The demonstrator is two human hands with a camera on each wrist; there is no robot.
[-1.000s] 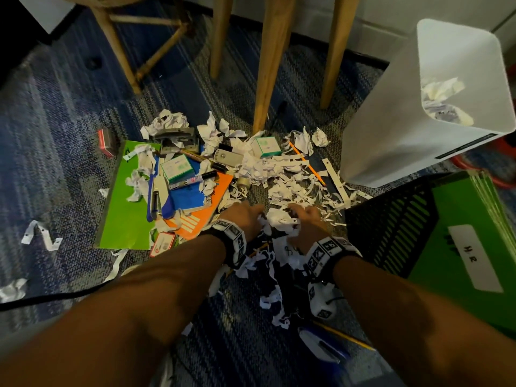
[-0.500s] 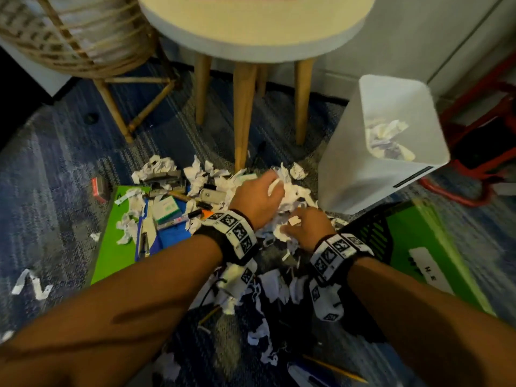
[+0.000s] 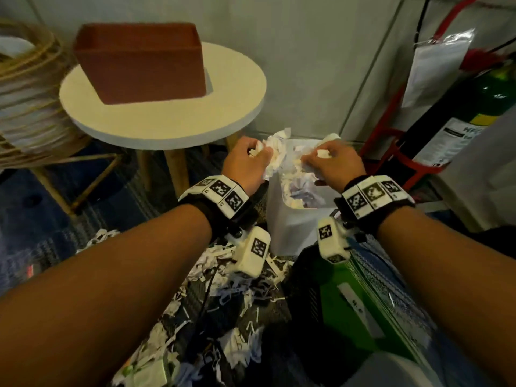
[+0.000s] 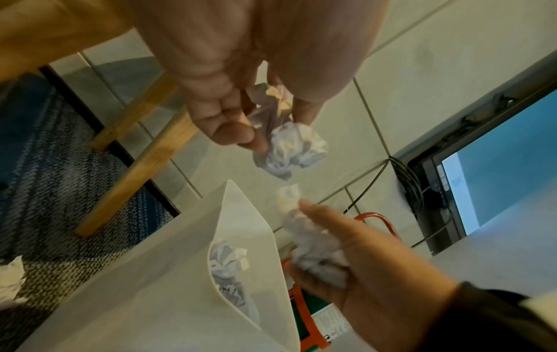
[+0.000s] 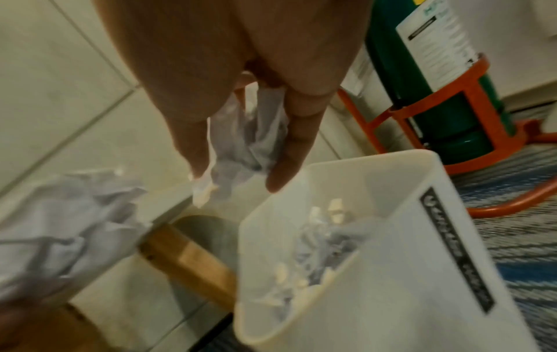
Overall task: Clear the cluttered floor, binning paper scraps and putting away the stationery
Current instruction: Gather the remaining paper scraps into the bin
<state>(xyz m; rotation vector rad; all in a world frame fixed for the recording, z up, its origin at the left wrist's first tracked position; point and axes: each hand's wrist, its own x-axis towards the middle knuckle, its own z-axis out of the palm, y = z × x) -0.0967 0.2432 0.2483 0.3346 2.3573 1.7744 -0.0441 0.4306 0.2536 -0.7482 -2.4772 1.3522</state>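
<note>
Both hands hover over the white bin (image 3: 290, 230), each gripping a wad of crumpled paper scraps. My left hand (image 3: 248, 160) holds its wad (image 3: 275, 155) above the bin's left rim. My right hand (image 3: 332, 163) clutches its own wad (image 3: 324, 153) above the right rim. The left wrist view shows my left hand (image 4: 241, 119) curled round white paper (image 4: 289, 147), with the bin (image 4: 241, 321) below. In the right wrist view my right hand (image 5: 241, 143) pinches paper (image 5: 241, 152) beside the bin (image 5: 392, 297), which holds more scraps. Loose shreds (image 3: 223, 289) litter the carpet under my arms.
A black mesh basket (image 3: 304, 289) with green folders (image 3: 363, 303) sits right of the shreds. A round table (image 3: 167, 118) bearing a brown box (image 3: 139, 62) stands left of the bin. A fire extinguisher (image 3: 460, 107) in a red stand (image 3: 391, 152) is at the right, a rattan chair (image 3: 22, 93) far left.
Both hands gathered paper from the floor pile, then lifted it up and right to above the bin. The view has tilted up from the floor toward the wall.
</note>
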